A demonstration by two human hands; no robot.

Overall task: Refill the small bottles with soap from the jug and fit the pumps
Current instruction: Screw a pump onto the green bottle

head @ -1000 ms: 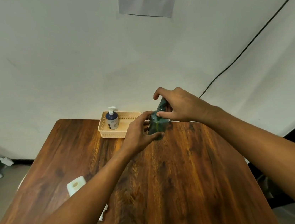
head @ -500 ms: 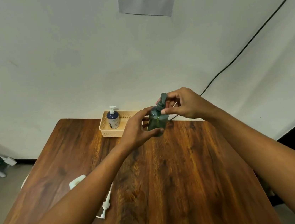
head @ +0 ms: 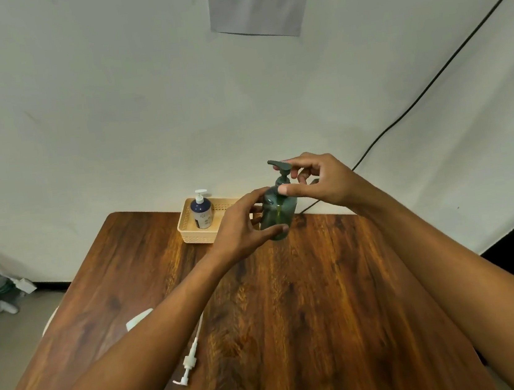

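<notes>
The left hand (head: pixel 242 225) grips the green bottle (head: pixel 277 213) by its body, holding it above the far part of the wooden table (head: pixel 326 299). The right hand (head: pixel 322 180) pinches the bottle's green pump (head: pixel 281 169) at the neck and head. Just left of the hands, a cream basket (head: pixel 190 232) holds a blue bottle (head: pixel 201 210) with a white pump, upright. A loose white pump (head: pixel 188 360) lies on the table beside the left forearm, near a pale object (head: pixel 139 319) partly hidden by the arm.
</notes>
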